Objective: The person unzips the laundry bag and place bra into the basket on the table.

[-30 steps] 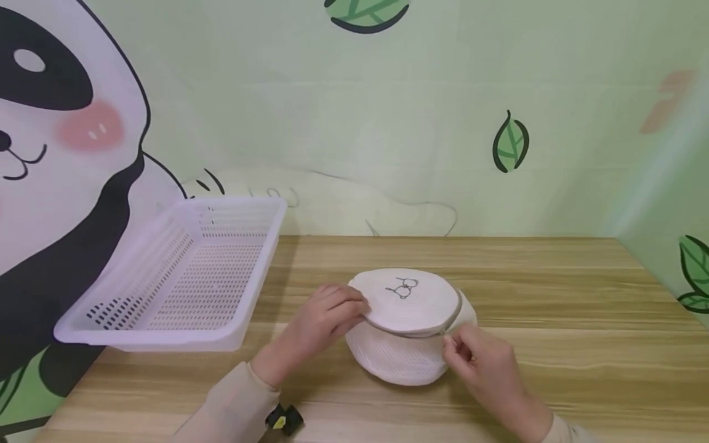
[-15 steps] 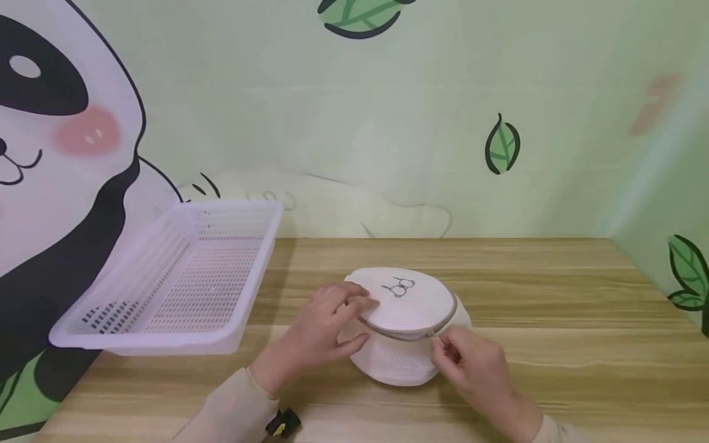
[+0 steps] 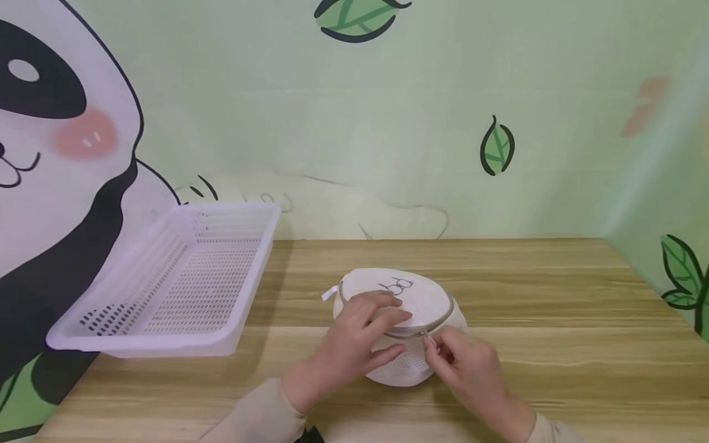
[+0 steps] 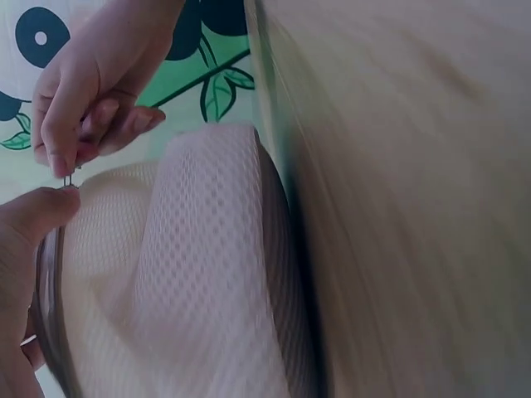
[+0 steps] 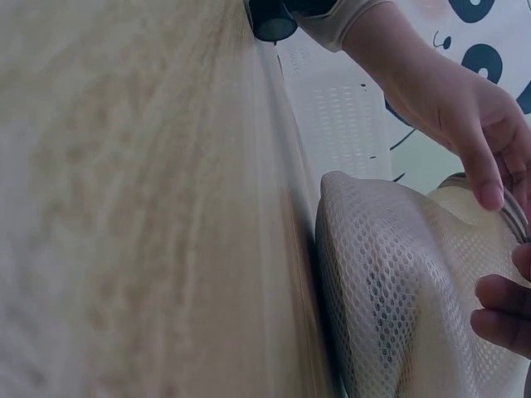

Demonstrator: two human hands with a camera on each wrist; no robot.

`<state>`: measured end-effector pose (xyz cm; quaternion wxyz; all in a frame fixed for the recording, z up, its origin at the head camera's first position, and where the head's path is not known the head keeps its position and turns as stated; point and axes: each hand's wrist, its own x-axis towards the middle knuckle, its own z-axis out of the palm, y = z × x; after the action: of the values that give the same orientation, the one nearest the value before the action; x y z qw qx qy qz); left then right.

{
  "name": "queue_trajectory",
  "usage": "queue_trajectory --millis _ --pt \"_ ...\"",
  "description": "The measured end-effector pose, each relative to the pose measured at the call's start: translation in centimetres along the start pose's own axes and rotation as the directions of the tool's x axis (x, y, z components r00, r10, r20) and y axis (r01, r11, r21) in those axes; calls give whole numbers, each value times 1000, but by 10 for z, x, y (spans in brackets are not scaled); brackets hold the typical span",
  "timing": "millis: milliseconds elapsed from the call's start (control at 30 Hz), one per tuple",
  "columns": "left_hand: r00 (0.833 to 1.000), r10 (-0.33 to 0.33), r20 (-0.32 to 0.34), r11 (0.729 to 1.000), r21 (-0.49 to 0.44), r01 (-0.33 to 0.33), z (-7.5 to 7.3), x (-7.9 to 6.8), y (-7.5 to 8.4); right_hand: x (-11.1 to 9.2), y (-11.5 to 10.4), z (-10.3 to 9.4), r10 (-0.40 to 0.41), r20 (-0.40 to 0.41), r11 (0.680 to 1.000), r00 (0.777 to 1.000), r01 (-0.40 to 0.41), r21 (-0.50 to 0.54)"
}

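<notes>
A round white mesh laundry bag (image 3: 429,301) stands on the wooden table, a glasses-like line drawing on its top. A greyish zipper (image 4: 51,282) runs round the top's edge, and a small white tag (image 3: 329,293) sticks out at the left. My left hand (image 3: 357,335) straddles the front edge, fingertips on the top and thumb below the zipper. Beside it at the front, my right hand (image 3: 473,366) pinches the zipper pull (image 4: 68,180) between thumb and curled index finger. The bag's left front lies behind my left hand.
A white perforated plastic basket (image 3: 257,277) stands at the left of the table (image 3: 554,320). A small black object (image 3: 311,435) lies by my left sleeve, mostly hidden. Behind the table rises a green wall (image 3: 343,123) with panda and leaf pictures.
My right hand has drawn the zipper pull leftward along the front edge. My left hand has shifted right from the bag's left side to its front, uncovering the white tag.
</notes>
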<state>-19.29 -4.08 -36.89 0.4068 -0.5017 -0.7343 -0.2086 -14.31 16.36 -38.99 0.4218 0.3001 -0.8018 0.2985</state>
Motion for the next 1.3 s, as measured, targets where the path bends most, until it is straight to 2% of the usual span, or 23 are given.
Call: queue_trajectory --millis 333,567,800,1067,1300 --pt "999 -28 -21 999 -35 27 8 -2 2 0 -4 3 -3 -1 1000 1000 3 -3" --pt "999 -17 -32 999 -32 16 13 -1 2 -1 -1 6 -69 -39 998 997 69 1" --pt "998 -58 -34 998 -42 57 15 -1 -1 -2 -5 6 -49 -12 998 999 49 30" --pt "999 -32 -33 997 -76 30 17 -6 -5 -1 -7 7 -58 -30 998 998 59 32" --pt "996 34 -85 994 -96 -42 14 -8 -5 0 -8 7 -70 -45 996 997 72 58"
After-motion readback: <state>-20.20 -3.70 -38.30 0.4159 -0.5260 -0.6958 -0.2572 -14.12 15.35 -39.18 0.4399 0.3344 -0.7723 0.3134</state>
